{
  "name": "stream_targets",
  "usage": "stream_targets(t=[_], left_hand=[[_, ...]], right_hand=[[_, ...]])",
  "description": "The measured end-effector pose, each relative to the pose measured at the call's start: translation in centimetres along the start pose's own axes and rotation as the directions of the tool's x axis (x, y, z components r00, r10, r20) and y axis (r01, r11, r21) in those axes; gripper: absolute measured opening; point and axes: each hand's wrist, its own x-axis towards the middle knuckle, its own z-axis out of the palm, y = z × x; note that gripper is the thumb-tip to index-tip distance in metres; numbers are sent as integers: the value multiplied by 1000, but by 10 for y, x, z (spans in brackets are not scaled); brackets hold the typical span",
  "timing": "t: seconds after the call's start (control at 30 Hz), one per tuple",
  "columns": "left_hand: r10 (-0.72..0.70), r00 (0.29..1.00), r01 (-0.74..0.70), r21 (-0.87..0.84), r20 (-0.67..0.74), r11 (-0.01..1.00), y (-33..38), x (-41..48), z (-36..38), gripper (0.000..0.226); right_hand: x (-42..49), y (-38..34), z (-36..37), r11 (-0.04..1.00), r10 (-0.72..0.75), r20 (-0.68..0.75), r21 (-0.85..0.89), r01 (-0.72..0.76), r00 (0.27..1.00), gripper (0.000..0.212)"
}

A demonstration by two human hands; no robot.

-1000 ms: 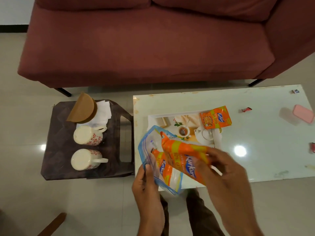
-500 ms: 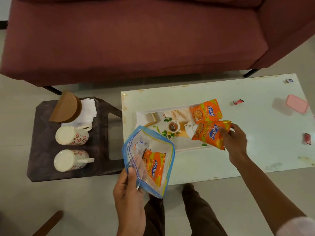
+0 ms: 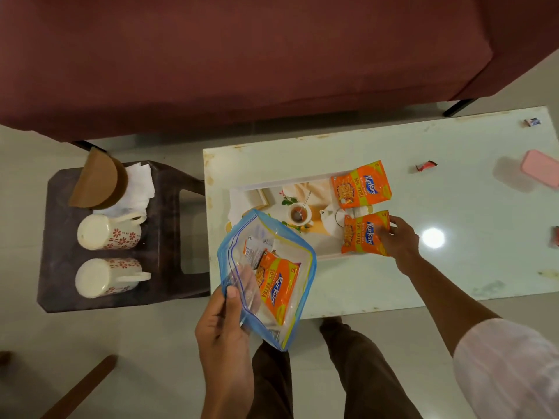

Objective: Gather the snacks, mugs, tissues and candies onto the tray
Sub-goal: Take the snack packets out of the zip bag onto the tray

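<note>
Left hand: our left hand (image 3: 223, 323) grips the zip bag (image 3: 239, 252) by its side, over the table's (image 3: 453, 195) near edge; one snack packet (image 3: 278, 287) lies inside.
Right hand: our right hand (image 3: 399, 240) grips a second packet (image 3: 361, 234) on the tray's (image 3: 284, 182) near right corner.
Tray: a third packet (image 3: 360, 184) lies at its far right corner.
Stool: we see the far mug (image 3: 109, 231), near mug (image 3: 106, 278) and tissues (image 3: 139, 186) on the stool (image 3: 169, 237).
Candy: a red candy (image 3: 426, 166) lies near the table's far edge.

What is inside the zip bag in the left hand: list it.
Through the clear zip bag, which the left hand grips, one orange Kurkure packet shows, a whitish packet partly behind it. Anything beneath them is covered.
</note>
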Motion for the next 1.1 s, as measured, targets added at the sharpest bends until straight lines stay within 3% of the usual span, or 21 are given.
stream_targets(t=[0.13, 0.27, 0.33, 0.43, 0.5, 0.57, 0.67, 0.77, 0.8, 0.87, 0.97, 1.1], left_hand=[[-23, 1000, 23, 11, -5, 1000, -3, -2, 6, 22], [-31, 999, 32, -11, 44, 999, 2, -8, 13, 25], [-25, 997, 26, -7, 73, 1000, 3, -10, 15, 31], [-20, 997, 18, 28, 74, 999, 2, -15, 17, 44], [2, 997, -6, 47, 80, 999, 3, -19, 17, 45], [22, 995, -30, 70, 102, 997, 4, -23, 18, 37], [42, 991, -54, 86, 128, 995, 7, -30, 17, 37], [69, 988, -84, 102, 138, 991, 10, -35, 15, 47], [72, 989, -86, 105, 132, 991, 11, -36, 14, 47], [68, 988, -83, 106, 136, 991, 12, -37, 10, 48], [60, 988, -76, 110, 143, 991, 12, -34, 2, 47], [78, 989, -93, 117, 128, 989, 11, -26, -11, 45]], right_hand=[[-22, -11, -15, 996, 25, -19, 84, -23, 1000, 47], [-93, -55, -45, 966, -200, -140, 137, 219, 970, 28], [-146, -86, -58, 924, -344, -62, 153, 350, 937, 14], [-214, -122, -61, 851, -524, 247, 158, 500, 815, 4], [-234, -134, -46, 804, -547, 430, 32, 593, 718, 10], [-233, -138, -22, 656, -488, 541, -290, 696, 685, 21], [-230, -141, 10, 370, -388, 517, -671, 643, 763, 34], [-226, -138, 30, 249, -315, 451, -810, 531, 835, 62], [-226, -138, 34, 234, -290, 442, -827, 511, 849, 68], [-227, -140, 39, 255, -295, 422, -829, 497, 857, 57], [-236, -146, 43, 326, -367, 407, -786, 525, 836, 30], [-253, -154, 55, 455, -433, 420, -662, 596, 797, 26]])
